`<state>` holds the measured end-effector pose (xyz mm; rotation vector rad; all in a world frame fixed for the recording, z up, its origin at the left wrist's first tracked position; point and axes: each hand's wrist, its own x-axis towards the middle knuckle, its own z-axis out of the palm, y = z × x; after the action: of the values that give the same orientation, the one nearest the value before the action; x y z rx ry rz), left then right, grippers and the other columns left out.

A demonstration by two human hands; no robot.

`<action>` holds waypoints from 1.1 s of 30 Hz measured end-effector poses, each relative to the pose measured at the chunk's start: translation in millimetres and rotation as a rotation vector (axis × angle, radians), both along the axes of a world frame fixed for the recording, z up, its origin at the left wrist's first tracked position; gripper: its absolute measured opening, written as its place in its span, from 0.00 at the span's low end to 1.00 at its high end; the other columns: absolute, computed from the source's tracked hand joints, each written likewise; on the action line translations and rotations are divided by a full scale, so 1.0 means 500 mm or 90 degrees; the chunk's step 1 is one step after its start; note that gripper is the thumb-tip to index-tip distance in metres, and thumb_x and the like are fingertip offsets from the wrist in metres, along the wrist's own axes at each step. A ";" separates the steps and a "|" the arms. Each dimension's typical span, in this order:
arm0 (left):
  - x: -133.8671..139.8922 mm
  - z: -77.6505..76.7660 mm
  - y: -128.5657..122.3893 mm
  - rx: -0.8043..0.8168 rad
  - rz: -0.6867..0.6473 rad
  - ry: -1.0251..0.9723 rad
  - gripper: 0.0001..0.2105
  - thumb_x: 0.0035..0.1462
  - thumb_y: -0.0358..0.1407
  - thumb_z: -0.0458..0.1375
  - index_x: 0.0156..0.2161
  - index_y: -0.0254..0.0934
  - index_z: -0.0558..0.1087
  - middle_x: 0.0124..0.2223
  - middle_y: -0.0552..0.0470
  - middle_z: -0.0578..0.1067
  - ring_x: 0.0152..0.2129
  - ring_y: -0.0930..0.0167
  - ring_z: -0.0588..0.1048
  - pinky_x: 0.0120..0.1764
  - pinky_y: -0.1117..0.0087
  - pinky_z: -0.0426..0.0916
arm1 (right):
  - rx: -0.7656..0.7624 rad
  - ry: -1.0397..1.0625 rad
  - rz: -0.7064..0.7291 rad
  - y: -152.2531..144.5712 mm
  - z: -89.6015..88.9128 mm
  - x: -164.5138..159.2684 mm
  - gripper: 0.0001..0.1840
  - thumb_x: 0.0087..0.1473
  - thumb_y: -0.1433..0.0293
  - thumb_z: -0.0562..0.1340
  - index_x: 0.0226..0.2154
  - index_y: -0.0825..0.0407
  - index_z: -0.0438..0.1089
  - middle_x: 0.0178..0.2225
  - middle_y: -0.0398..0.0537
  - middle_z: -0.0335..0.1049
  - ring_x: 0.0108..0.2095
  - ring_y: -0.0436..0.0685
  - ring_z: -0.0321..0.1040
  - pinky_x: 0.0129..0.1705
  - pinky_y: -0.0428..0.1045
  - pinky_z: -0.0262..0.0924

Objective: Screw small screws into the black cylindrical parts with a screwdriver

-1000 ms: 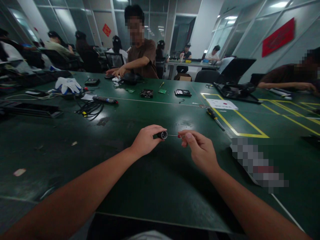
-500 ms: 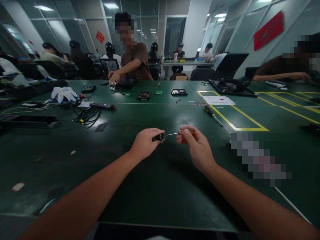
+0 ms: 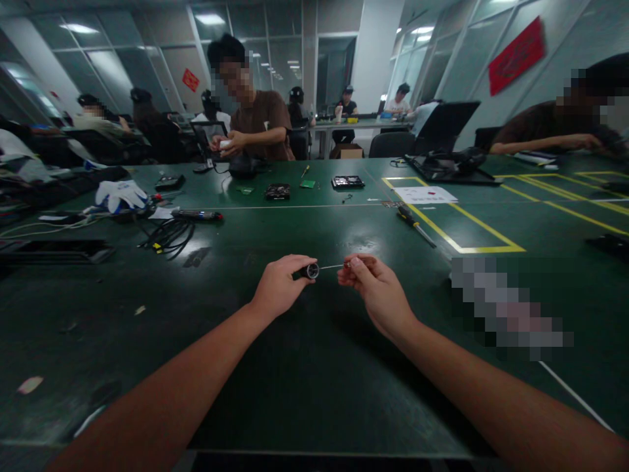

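Observation:
My left hand is closed around a small black cylindrical part, whose round, silver-rimmed end faces right. Opposite it, my right hand pinches a thin screwdriver by its handle, which the fingers mostly hide. The slim metal shaft points left, its tip at the rim of the round end; whether it is inside cannot be made out. Both hands are raised over the green table.
A larger black-and-yellow screwdriver lies to the right, by yellow tape lines. Black cables, a cylindrical tool and white gloves lie at left. Small electronic parts sit farther back. A co-worker stands across the table.
My hands keep the same hold on the cylindrical part and screwdriver, shifting slightly left in view. The co-worker across has lifted their hands from the table and now holds a small pale thing.

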<state>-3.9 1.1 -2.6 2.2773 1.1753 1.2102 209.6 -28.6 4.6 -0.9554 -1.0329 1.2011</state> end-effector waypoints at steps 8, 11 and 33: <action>-0.018 0.006 0.014 0.059 0.052 -0.014 0.18 0.55 0.24 0.68 0.50 0.40 0.81 0.51 0.48 0.82 0.49 0.63 0.81 0.57 0.53 0.76 | -0.100 0.133 0.052 0.025 0.018 0.034 0.14 0.56 0.56 0.70 0.35 0.50 0.76 0.28 0.44 0.73 0.29 0.54 0.71 0.35 0.51 0.71; -0.015 0.007 0.009 0.056 0.054 -0.007 0.18 0.54 0.25 0.70 0.50 0.40 0.81 0.50 0.47 0.82 0.49 0.62 0.81 0.57 0.53 0.76 | -0.027 0.081 0.020 0.019 0.017 0.027 0.17 0.53 0.54 0.73 0.35 0.50 0.78 0.30 0.44 0.74 0.32 0.53 0.72 0.37 0.50 0.70; -0.005 0.010 -0.003 0.065 0.020 0.045 0.18 0.56 0.27 0.69 0.52 0.41 0.80 0.50 0.47 0.83 0.49 0.62 0.81 0.58 0.48 0.74 | 0.116 -0.158 0.003 -0.004 0.009 0.012 0.17 0.59 0.52 0.69 0.41 0.48 0.77 0.34 0.47 0.79 0.36 0.57 0.77 0.45 0.56 0.72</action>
<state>-6.3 -0.2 2.2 2.4035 1.2044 1.2366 215.7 -30.7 9.3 -0.9735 -1.3182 0.9894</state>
